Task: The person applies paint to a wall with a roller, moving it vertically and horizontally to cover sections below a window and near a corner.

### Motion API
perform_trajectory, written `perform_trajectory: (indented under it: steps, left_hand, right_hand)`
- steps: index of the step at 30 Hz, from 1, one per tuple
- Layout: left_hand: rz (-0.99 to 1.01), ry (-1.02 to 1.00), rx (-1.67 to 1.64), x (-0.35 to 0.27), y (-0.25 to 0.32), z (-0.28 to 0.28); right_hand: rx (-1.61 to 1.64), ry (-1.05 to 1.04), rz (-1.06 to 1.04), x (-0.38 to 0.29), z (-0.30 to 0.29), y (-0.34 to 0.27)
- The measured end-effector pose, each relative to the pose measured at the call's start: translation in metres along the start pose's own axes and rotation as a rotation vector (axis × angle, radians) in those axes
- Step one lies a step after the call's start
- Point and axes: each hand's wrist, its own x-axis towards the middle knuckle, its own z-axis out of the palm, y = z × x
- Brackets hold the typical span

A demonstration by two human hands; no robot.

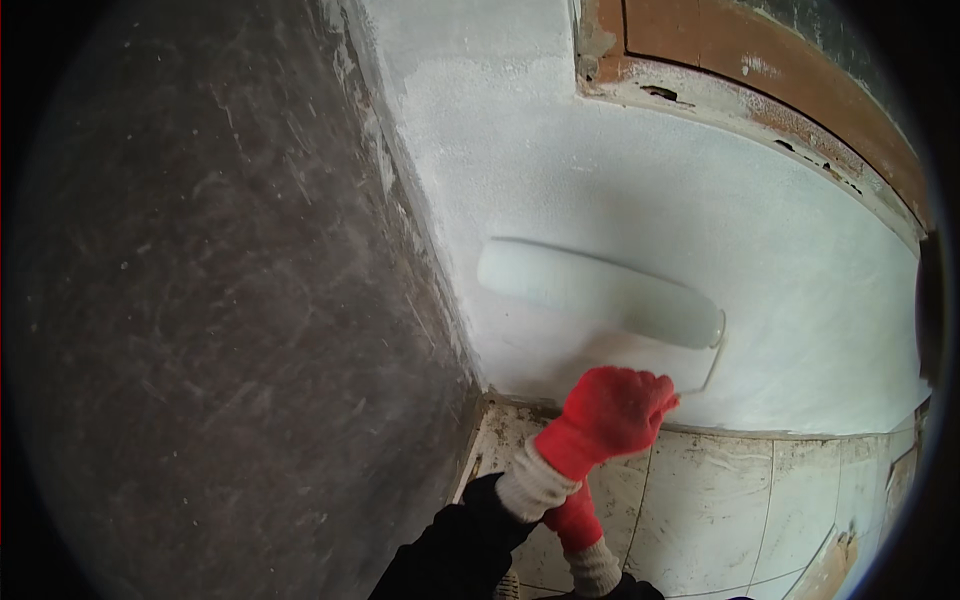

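Observation:
My left hand (616, 412), in a red glove with a pale knit cuff, is closed around the handle end of a paint roller. The long pale roller (600, 292) lies against the white-coated wall (795, 300), tilted down to the right and blurred. Its thin wire frame (712, 367) bends round the right end towards my left fist. Below and partly behind that wrist is my right hand (576, 517), also red-gloved; its fingers are hidden, so its grip cannot be seen.
A dark grey, scuffed surface (225, 300) fills the left side, meeting the white wall at a rough edge. A worn brown frame (750, 82) with chipped edges borders the wall above. Stained pale tiles (705, 495) lie below; a broken-edged piece (825, 562) is at lower right.

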Motion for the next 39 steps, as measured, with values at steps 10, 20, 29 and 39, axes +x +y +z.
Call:
perform_trajectory:
  steps: [10,20,29,39]
  left_hand:
    - [-0.065,-0.110,-0.036,-0.034,-0.034,0.056]
    - [-0.095,-0.015,0.016,-0.028,-0.034,0.036]
    - [0.015,0.012,0.193,0.010,-0.006,-0.037]
    - [-0.083,-0.069,0.051,-0.036,-0.045,0.026]
  right_hand:
    - [-0.608,0.348,-0.190,-0.030,0.078,-0.035]
    - [-1.050,0.202,0.013,-0.023,0.078,-0.050]
    - [-0.603,0.625,-0.440,0.016,0.179,-0.046]
    - [-0.712,0.261,-0.123,-0.013,0.096,-0.028]
